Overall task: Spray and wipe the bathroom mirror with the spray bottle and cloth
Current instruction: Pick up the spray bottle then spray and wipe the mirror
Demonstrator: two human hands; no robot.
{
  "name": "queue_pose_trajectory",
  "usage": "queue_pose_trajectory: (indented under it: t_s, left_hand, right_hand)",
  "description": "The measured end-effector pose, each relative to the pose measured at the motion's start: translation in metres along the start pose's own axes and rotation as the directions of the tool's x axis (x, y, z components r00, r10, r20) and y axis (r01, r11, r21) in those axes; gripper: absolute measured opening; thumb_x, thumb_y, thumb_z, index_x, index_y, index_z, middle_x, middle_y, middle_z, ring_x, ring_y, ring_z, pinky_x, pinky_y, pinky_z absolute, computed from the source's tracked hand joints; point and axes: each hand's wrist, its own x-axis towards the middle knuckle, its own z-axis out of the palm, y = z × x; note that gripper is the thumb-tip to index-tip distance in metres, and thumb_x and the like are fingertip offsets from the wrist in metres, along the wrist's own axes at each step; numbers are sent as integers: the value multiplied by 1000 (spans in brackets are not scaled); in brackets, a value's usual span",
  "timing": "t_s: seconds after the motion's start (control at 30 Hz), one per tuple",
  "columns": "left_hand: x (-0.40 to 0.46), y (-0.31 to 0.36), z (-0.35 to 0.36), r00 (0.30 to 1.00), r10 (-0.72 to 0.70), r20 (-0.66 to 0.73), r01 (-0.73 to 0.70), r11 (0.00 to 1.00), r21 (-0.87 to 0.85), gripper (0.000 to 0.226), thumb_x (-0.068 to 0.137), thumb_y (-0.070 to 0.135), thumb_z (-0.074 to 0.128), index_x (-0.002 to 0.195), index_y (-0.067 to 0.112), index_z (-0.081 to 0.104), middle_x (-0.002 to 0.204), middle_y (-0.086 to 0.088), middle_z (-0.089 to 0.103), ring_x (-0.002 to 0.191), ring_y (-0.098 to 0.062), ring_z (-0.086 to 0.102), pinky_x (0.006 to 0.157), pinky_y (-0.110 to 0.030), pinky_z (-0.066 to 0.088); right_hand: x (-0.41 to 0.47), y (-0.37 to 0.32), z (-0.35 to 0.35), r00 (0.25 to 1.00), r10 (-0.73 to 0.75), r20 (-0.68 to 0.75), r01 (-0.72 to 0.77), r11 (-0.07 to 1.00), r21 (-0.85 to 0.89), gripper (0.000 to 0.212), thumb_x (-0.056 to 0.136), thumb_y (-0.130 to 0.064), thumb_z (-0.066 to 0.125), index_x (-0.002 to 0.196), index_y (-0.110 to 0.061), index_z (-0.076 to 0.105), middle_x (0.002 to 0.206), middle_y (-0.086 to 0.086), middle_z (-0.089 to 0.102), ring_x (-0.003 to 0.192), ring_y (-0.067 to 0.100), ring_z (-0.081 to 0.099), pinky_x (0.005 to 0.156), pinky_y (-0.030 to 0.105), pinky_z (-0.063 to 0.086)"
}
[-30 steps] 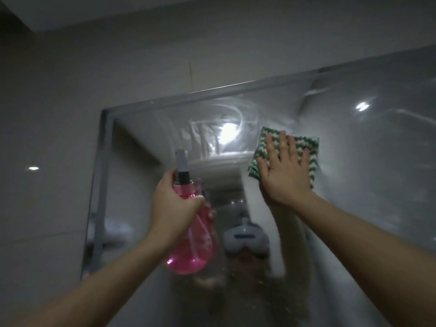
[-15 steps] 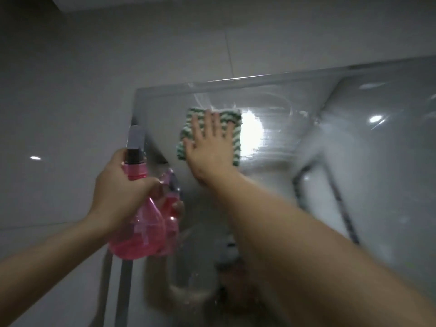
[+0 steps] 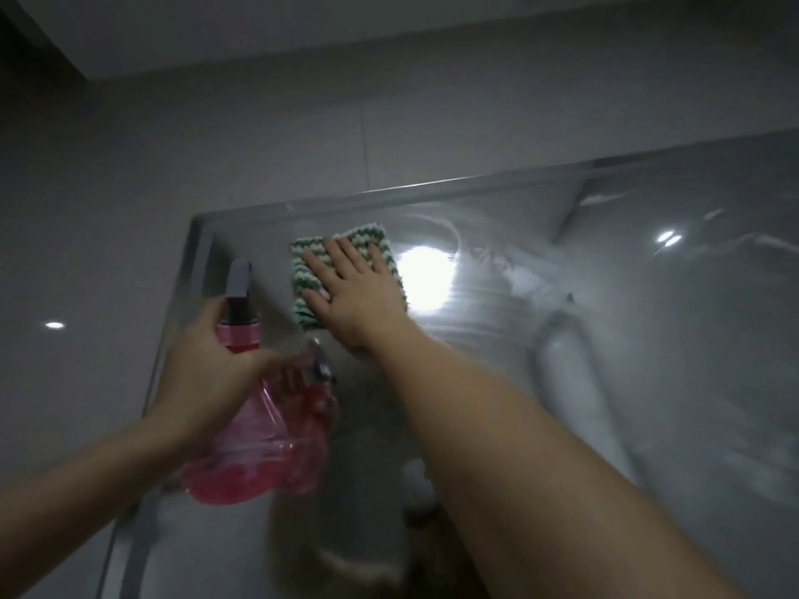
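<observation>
The cloth (image 3: pixel 346 274) is showing as a thick, nubby square with green and white zigzag stripes, lying flat against the glass of the mirror (image 3: pixel 605 339) close under the mirror's top edge and near its upper left corner. The spray bottle (image 3: pixel 246 430) is showing as clear pink plastic, bulbous at the base and narrowing to a pink collar, with a dark neck and a grey nozzle cap on top; pink liquid is sitting in its lower part.

The right hand (image 3: pixel 354 296) is lying flat on the cloth with fingers straight and spread, palm pressing the fabric to the mirror, nothing curled around it. The left hand (image 3: pixel 207 373) is gripping the spray bottle around its upper body just below the collar, fingers wrapped round it, holding it upright in front of the mirror's left edge, below and left of the cloth.

The mirror is looking glossy and streaked, with curved smears and a bright glare patch just right of the cloth. A thin metal frame is running along its top and left sides. Around the mirror, the wall (image 3: pixel 216 166) is appearing as smooth grey tile with a faint vertical seam above the mirror, and a small light reflection is glinting on the wall left of the mirror.
</observation>
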Motion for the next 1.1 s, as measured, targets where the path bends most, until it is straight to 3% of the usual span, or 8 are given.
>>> queue_pose_trajectory:
  t_s: [0.1, 0.23, 0.4, 0.53, 0.7, 0.9, 1.03, 1.1]
  left_hand:
    - [0, 21, 25, 1000, 12, 20, -12, 1000, 8, 45, 67, -7, 68, 102, 18, 54, 81, 0, 59, 71, -22, 55, 57, -25, 40]
    - [-11, 49, 67, 995, 8, 95, -3, 999, -49, 36, 68, -6, 66, 94, 16, 54, 75, -5, 54, 63, -19, 49, 53, -27, 37]
    - [-37, 78, 115, 987, -32, 156, 49, 993, -104, 41, 49, 16, 65, 87, 28, 56, 85, -1, 63, 72, -20, 59, 64, -33, 50]
    - [-59, 87, 129, 979, -33, 203, 64, 987, -149, 39, 65, -7, 65, 82, 27, 54, 78, 2, 63, 52, 1, 60, 45, -13, 45]
    - [-71, 78, 118, 980, -46, 194, 63, 994, -85, 40, 67, -6, 65, 80, 30, 53, 84, 4, 64, 70, -14, 59, 58, -23, 45]
    - [-50, 67, 83, 978, -15, 208, 35, 995, -95, 42, 66, -8, 65, 78, 30, 53, 74, 8, 61, 52, 3, 55, 43, -7, 38]
    - [-16, 47, 55, 988, -16, 155, 36, 991, -125, 39, 67, -6, 65, 82, 27, 52, 82, -2, 61, 65, -14, 56, 56, -25, 44]
    - [0, 36, 41, 989, -4, 145, 22, 992, -124, 37, 67, -6, 66, 84, 24, 53, 79, -6, 59, 63, -17, 53, 55, -26, 42]
  right_hand:
    - [-13, 56, -13, 997, 79, -25, -79, 997, 9, 57, 100, -51, 18, 151, -32, 3, 159, -1, -6, 146, 13, -8, 116, 40, -11]
    - [-37, 120, -27, 985, 168, -37, -166, 985, 35, 57, 100, -50, 19, 151, -32, 2, 159, -1, -8, 145, 12, -9, 114, 39, -12]
    - [-80, 174, -35, 973, 226, -46, -224, 974, 41, 57, 100, -50, 19, 151, -32, 1, 159, -1, -8, 146, 14, -9, 115, 40, -11]
    - [-114, 198, -37, 962, 269, -32, -268, 963, 35, 57, 100, -52, 15, 150, -34, -4, 158, -1, -12, 145, 13, -12, 115, 40, -13]
    - [-150, 202, -36, 928, 372, -31, -371, 928, 33, 58, 100, -50, 13, 150, -32, -8, 158, 1, -14, 145, 15, -14, 117, 43, -10]
    - [-138, 172, -27, 816, 575, -58, -570, 818, 78, 58, 101, -45, 13, 151, -25, -9, 158, 7, -15, 145, 23, -15, 112, 45, -16]
    - [-97, 151, -26, 792, 607, -73, -601, 795, 84, 58, 101, -45, 13, 151, -24, -8, 158, 9, -14, 145, 25, -14, 113, 48, -14]
    - [-67, 134, -25, 812, 578, -78, -573, 816, 80, 58, 101, -44, 15, 151, -24, -6, 158, 9, -13, 145, 25, -13, 113, 48, -12]
